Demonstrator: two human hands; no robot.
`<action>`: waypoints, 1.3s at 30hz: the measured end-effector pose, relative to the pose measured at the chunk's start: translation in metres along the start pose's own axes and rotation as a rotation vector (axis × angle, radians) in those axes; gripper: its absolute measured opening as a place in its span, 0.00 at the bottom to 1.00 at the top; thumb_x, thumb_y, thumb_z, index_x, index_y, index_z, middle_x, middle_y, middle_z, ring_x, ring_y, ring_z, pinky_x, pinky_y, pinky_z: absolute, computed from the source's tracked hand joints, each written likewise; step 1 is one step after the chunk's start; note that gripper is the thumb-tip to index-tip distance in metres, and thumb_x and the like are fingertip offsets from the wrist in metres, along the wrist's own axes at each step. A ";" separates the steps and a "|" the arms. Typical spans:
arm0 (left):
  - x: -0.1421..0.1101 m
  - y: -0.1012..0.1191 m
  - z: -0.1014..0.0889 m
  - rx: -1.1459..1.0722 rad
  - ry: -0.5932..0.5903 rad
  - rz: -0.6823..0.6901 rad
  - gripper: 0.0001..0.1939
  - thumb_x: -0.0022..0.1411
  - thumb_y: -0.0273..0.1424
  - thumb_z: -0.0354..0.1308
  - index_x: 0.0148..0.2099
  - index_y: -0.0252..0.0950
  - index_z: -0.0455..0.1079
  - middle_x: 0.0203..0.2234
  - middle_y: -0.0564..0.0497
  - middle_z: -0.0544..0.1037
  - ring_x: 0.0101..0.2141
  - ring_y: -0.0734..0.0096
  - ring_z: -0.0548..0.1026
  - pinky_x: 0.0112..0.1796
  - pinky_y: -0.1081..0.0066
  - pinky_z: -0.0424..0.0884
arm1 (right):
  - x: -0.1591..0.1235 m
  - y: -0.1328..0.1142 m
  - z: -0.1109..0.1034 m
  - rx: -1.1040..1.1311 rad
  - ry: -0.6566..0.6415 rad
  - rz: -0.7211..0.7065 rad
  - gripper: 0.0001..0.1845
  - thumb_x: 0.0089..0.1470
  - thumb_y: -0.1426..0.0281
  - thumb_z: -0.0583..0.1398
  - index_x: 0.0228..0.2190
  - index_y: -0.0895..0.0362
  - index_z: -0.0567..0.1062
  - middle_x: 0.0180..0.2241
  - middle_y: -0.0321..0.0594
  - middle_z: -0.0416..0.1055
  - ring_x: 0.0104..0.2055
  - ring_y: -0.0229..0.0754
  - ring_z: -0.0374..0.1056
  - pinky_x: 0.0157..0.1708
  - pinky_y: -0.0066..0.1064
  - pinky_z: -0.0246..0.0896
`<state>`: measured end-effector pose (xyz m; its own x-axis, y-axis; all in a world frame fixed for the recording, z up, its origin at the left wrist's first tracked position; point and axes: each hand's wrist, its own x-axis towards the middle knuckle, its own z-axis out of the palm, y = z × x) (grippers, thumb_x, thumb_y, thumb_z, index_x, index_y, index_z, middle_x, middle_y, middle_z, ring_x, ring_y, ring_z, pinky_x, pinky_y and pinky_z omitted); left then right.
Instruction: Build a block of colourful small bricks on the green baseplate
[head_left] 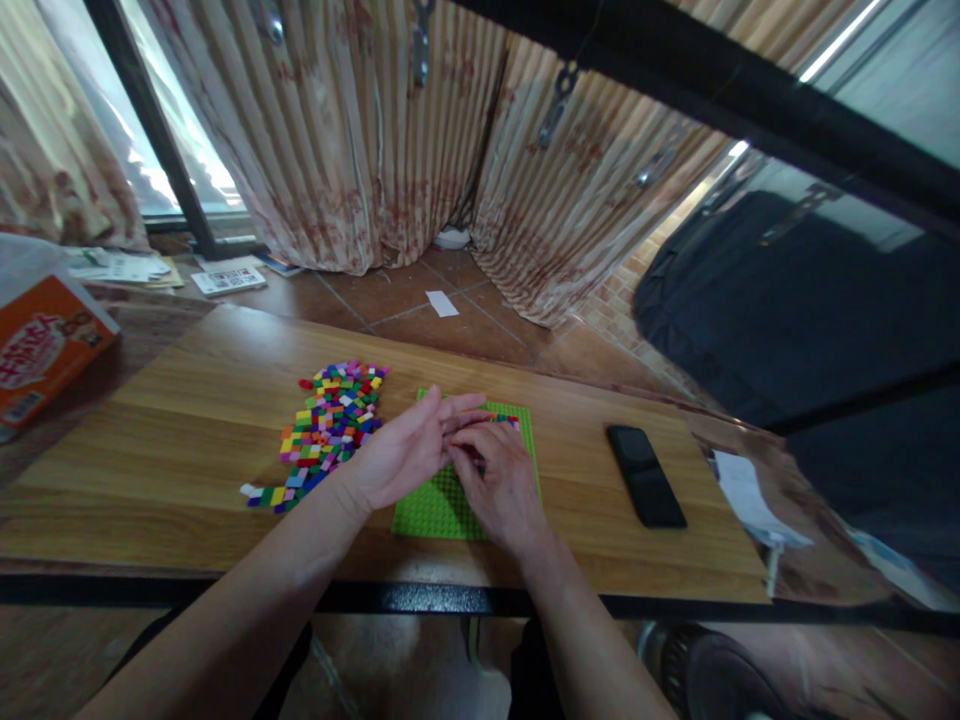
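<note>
A green studded baseplate lies on the wooden table, partly covered by both hands. Several small coloured bricks sit in a row near its far edge. My left hand is over the plate's left side, palm turned up and fingers stretched out to the right. Against those fingers, my right hand has its thumb and fingertips pinched together; what they hold is too small to make out. Left of the plate spreads a pile of loose coloured bricks, close to my left wrist.
A black phone lies on the table to the right. An orange printed bag stands at the far left, and white paper lies past the right edge. A dark metal bar crosses overhead.
</note>
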<state>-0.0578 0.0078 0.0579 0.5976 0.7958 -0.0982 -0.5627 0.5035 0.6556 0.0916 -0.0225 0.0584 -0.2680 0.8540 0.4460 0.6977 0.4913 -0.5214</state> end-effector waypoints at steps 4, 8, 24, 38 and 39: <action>-0.001 0.000 0.000 0.060 0.037 0.003 0.26 0.63 0.50 0.54 0.52 0.35 0.74 0.49 0.42 0.77 0.51 0.60 0.72 0.50 0.66 0.67 | -0.001 0.001 0.000 0.060 0.041 0.042 0.09 0.62 0.71 0.57 0.38 0.52 0.77 0.39 0.41 0.77 0.44 0.45 0.70 0.46 0.40 0.64; -0.001 0.002 -0.001 0.089 0.022 0.021 0.24 0.63 0.48 0.56 0.50 0.35 0.75 0.48 0.42 0.77 0.52 0.61 0.72 0.52 0.66 0.66 | -0.001 0.003 0.000 0.120 0.100 0.094 0.12 0.63 0.71 0.55 0.42 0.51 0.78 0.42 0.42 0.77 0.47 0.45 0.71 0.49 0.41 0.66; 0.003 0.007 -0.007 0.186 0.244 0.040 0.17 0.61 0.40 0.61 0.43 0.31 0.78 0.40 0.42 0.81 0.40 0.65 0.77 0.46 0.66 0.70 | -0.002 0.033 -0.018 0.230 0.239 0.298 0.09 0.60 0.67 0.56 0.36 0.55 0.77 0.35 0.41 0.77 0.37 0.42 0.72 0.40 0.36 0.67; 0.008 0.001 -0.009 0.288 0.494 0.018 0.05 0.56 0.29 0.64 0.35 0.33 0.78 0.29 0.49 0.81 0.30 0.75 0.75 0.37 0.73 0.68 | -0.015 0.061 -0.021 0.357 0.106 0.376 0.05 0.53 0.66 0.64 0.32 0.49 0.82 0.46 0.41 0.70 0.51 0.47 0.67 0.55 0.45 0.60; 0.008 0.001 -0.009 0.293 0.495 0.014 0.05 0.56 0.29 0.64 0.35 0.33 0.78 0.29 0.49 0.81 0.30 0.75 0.75 0.37 0.73 0.68 | -0.016 0.061 -0.021 0.332 0.095 0.371 0.05 0.53 0.66 0.64 0.32 0.49 0.82 0.46 0.42 0.70 0.52 0.47 0.67 0.55 0.46 0.59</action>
<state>-0.0588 0.0179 0.0511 0.2129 0.9000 -0.3802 -0.3445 0.4333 0.8328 0.1522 -0.0095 0.0348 0.0306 0.9695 0.2433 0.4812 0.1991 -0.8537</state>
